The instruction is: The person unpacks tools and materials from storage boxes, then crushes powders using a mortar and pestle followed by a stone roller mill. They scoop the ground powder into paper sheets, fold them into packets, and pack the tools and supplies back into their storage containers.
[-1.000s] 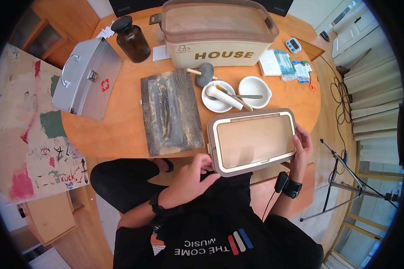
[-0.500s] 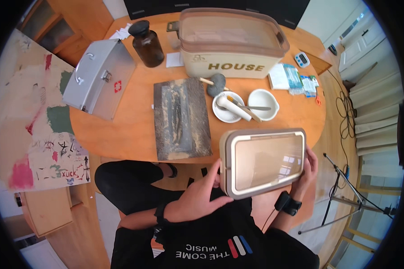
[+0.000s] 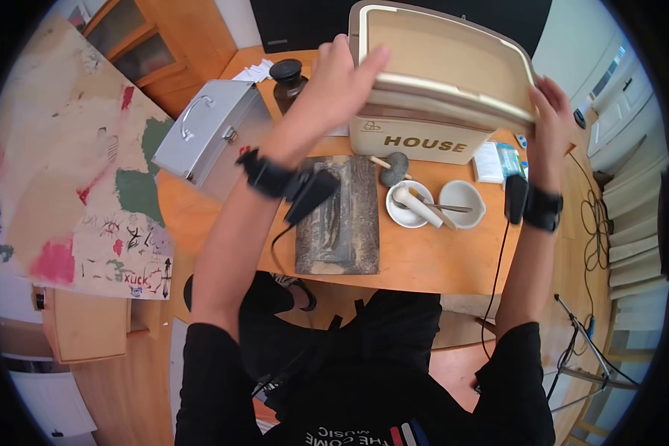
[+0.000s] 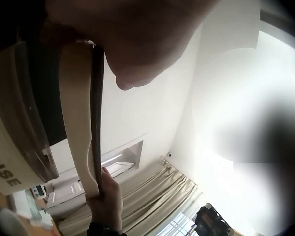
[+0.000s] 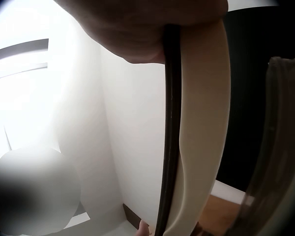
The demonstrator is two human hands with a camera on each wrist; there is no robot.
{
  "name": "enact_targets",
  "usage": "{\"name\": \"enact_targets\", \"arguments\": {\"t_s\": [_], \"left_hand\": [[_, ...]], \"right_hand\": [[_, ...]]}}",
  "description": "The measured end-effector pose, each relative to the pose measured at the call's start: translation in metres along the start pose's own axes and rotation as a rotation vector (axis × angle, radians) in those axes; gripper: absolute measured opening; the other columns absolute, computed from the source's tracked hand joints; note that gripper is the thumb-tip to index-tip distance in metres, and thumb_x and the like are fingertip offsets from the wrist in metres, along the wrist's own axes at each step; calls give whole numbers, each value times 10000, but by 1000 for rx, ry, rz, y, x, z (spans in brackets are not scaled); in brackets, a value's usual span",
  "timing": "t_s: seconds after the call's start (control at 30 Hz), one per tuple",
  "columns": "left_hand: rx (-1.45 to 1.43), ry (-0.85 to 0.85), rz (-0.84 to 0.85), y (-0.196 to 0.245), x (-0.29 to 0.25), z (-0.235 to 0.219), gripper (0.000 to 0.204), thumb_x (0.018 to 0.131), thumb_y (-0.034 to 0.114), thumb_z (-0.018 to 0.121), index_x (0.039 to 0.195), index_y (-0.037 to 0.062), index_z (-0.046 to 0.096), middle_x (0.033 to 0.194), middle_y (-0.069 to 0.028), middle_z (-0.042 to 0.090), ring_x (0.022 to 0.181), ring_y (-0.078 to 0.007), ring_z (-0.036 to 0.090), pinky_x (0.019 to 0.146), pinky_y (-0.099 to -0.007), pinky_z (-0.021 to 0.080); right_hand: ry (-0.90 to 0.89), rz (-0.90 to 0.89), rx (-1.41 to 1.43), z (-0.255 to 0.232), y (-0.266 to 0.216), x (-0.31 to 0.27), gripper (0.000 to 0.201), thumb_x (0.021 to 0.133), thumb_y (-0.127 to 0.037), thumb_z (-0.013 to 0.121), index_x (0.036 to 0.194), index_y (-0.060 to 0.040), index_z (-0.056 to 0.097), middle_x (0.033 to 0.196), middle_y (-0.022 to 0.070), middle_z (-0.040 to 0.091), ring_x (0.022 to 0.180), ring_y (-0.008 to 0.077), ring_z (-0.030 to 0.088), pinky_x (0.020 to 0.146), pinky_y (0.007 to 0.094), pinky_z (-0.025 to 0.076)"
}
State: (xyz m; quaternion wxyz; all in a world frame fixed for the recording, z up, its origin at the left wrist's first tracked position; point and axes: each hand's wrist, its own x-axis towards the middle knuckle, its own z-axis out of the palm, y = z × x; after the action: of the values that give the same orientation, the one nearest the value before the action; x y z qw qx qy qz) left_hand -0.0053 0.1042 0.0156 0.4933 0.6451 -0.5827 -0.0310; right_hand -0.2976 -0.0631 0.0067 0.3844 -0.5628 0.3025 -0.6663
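Both hands hold up a shallow brown-and-cream lidded box, which has a cream frame around a tan panel. My left hand grips its left end, thumb along the front rim. At the opposite end my right hand holds the corner, fingers over the edge. Seen side-on in the left wrist view, the box has a cream side with a dark rim. Below and behind it in the head view stands the larger cream storage bin marked HOUSE; the raised box hides most of its top.
On the wooden table lie a dark carved board, a round stone, a pestle in a white bowl and a spouted white bowl. A silver first-aid case and a brown bottle stand left.
Both hands have lifted the lidded box from near the lap, up and away over the table, to in front of and above the HOUSE bin. The head view has shifted as well.
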Motion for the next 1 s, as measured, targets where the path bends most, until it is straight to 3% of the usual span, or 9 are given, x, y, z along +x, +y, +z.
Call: {"name": "enact_targets", "arguments": {"t_s": [0.2, 0.3, 0.37, 0.57, 0.67, 0.73, 0.77, 0.9, 1.0], "left_hand": [[179, -166, -85, -100, 54, 21, 848, 1020, 653, 350, 1223, -101, 682, 1358, -378, 559, 1396, -488, 406, 1201, -542, 262], [160, -168, -148, -93, 40, 23, 798, 1026, 627, 379, 1248, -76, 685, 1475, -379, 476, 1427, -508, 364, 1213, -554, 245], [126, -140, -192, -84, 33, 23, 761, 1026, 612, 400, 1251, -53, 694, 1537, -362, 412, 1433, -522, 342, 1210, -560, 250], [348, -52, -138, -85, 26, 24, 682, 1031, 538, 491, 1320, -56, 659, 1411, -257, 571, 1341, -379, 506, 1137, -468, 379], [243, -91, -133, -87, 23, 27, 698, 1008, 512, 554, 1350, -94, 607, 1310, -233, 626, 1225, -334, 594, 1054, -428, 450], [-310, -17, -324, -70, 9, 32, 691, 965, 495, 600, 1251, -133, 569, 1243, -307, 648, 1209, -364, 627, 1045, -480, 478], [-283, 22, -354, -73, 9, 34, 753, 947, 467, 647, 1333, -156, 471, 1148, -287, 691, 1067, -337, 701, 953, -441, 535], [-197, 280, -178, -73, 5, 50, 645, 967, 376, 621, 1354, -116, 467, 1092, -322, 693, 1066, -446, 691, 942, -460, 523], [-181, 231, -251, -54, 4, 52, 490, 992, 285, 541, 1258, -122, 490, 1086, -362, 669, 1087, -534, 639, 970, -523, 494]], "right_hand": [[-114, 81, -184, 24, 62, 51, 405, 860, -73, 727, 1241, 53, 669, 1186, 146, 715, 1085, 222, 667, 947, 324, 525], [-124, 84, -236, 25, 71, 48, 391, 860, -73, 713, 1233, 38, 679, 1172, 138, 720, 1069, 222, 669, 940, 330, 524], [-137, 131, -267, 22, 78, 43, 393, 861, -72, 705, 1236, 44, 676, 1186, 147, 717, 1081, 228, 669, 957, 336, 520], [-162, 103, -263, 20, 88, 40, 404, 878, -89, 695, 1255, 52, 663, 1216, 173, 711, 1105, 241, 669, 967, 343, 515], [-165, 85, -296, 16, 90, 37, 420, 884, -121, 703, 1263, 54, 658, 1222, 177, 708, 1104, 243, 668, 958, 343, 514], [-143, 104, -342, 18, 91, 35, 443, 896, -182, 711, 1267, 53, 655, 1218, 174, 708, 1104, 243, 665, 951, 344, 512], [-118, 140, -358, 14, 94, 34, 456, 904, -218, 714, 1269, 49, 655, 1211, 168, 709, 1105, 241, 663, 948, 345, 512], [-226, 628, 224, 8, 89, 23, 415, 970, -313, 693, 1222, 17, 687, 1128, 95, 717, 1045, 168, 650, 939, 331, 488], [-334, 477, 8, 0, 100, 31, 445, 992, -348, 672, 1235, 25, 692, 1181, 86, 702, 1089, 160, 630, 967, 317, 462]]}}
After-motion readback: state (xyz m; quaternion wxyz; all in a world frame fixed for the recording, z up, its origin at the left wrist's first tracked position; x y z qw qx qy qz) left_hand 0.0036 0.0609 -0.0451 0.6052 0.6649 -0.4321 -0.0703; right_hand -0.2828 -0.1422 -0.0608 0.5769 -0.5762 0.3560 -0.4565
